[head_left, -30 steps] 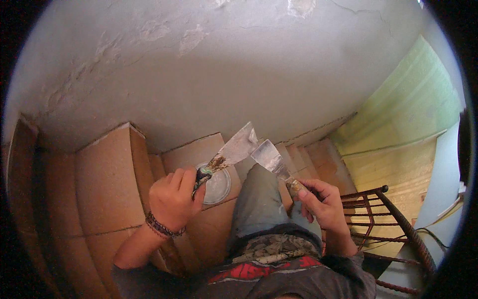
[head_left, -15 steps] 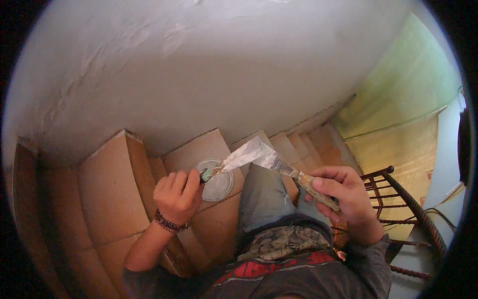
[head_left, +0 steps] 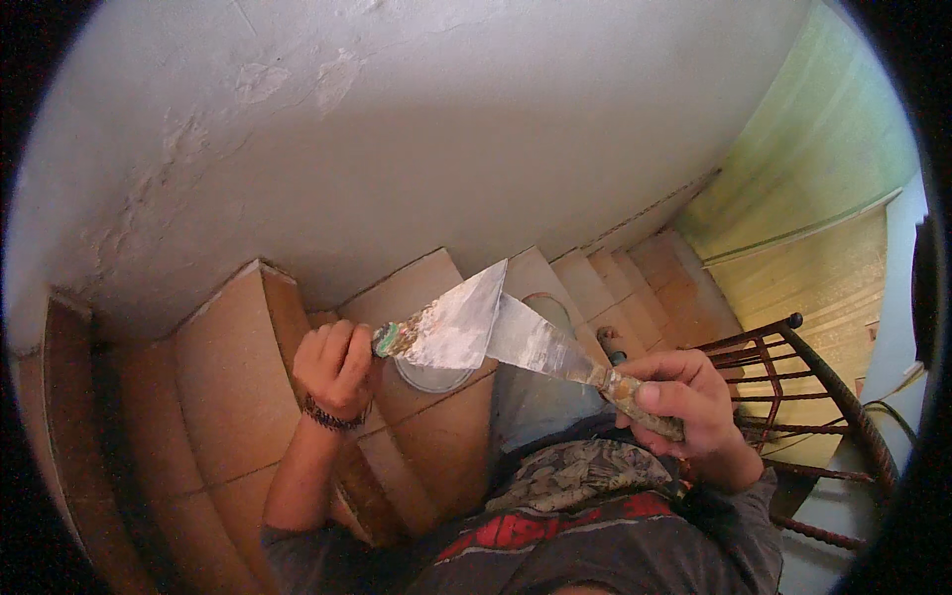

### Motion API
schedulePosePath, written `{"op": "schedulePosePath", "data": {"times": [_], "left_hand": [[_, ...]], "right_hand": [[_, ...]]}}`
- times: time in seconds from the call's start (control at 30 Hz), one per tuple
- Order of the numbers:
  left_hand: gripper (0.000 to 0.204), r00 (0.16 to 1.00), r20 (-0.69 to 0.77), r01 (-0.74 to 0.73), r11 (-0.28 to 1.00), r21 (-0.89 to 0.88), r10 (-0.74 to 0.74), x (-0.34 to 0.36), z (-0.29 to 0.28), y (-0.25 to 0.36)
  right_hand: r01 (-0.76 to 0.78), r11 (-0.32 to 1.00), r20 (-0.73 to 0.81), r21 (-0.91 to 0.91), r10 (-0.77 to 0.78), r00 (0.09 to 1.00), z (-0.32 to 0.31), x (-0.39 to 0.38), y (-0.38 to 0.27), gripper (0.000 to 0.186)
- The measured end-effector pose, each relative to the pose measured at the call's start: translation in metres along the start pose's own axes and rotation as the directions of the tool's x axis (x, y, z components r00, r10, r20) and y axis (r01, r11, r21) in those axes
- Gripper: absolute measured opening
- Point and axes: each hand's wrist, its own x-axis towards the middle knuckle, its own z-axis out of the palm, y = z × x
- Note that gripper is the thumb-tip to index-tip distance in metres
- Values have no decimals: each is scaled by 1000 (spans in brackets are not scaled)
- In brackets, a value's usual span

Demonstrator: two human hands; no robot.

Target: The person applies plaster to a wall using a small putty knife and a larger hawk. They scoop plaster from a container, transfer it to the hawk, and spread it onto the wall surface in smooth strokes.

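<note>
My left hand (head_left: 335, 367) is closed on the handle of a wide putty knife (head_left: 451, 322), its pale-smeared blade angled up to the right. My right hand (head_left: 674, 407) grips the brown, grimy handle of a second putty knife (head_left: 535, 345), whose streaked metal blade points left. The tips of the two blades overlap in front of me, the left one nearer the camera; whether they touch I cannot tell for sure. Behind them, a round pale lid or tub (head_left: 431, 382) rests on a tiled step, mostly hidden by the left blade.
Tiled stairs (head_left: 223, 397) curve around me along a flaking pale wall (head_left: 446, 119). A rusty metal railing (head_left: 833, 382) runs at my right, beside a translucent green and yellow panel (head_left: 793, 278). My jeans-clad legs show below the knives.
The two blades, apart a second ago, now overlap. My right hand has moved rightward and turned its knife flatter; my left knife has tilted over to face the camera more.
</note>
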Motion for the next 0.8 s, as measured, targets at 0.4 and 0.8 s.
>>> {"op": "schedulePosePath", "data": {"times": [0.4, 0.8], "left_hand": [[36, 994, -68, -81, 995, 61, 85, 4, 3, -5], [29, 907, 81, 419, 867, -270, -413, 20, 8, 33]], "right_hand": [[61, 998, 53, 9, -61, 997, -16, 6, 22, 37], [340, 938, -61, -74, -345, 937, -15, 24, 51, 38]]}}
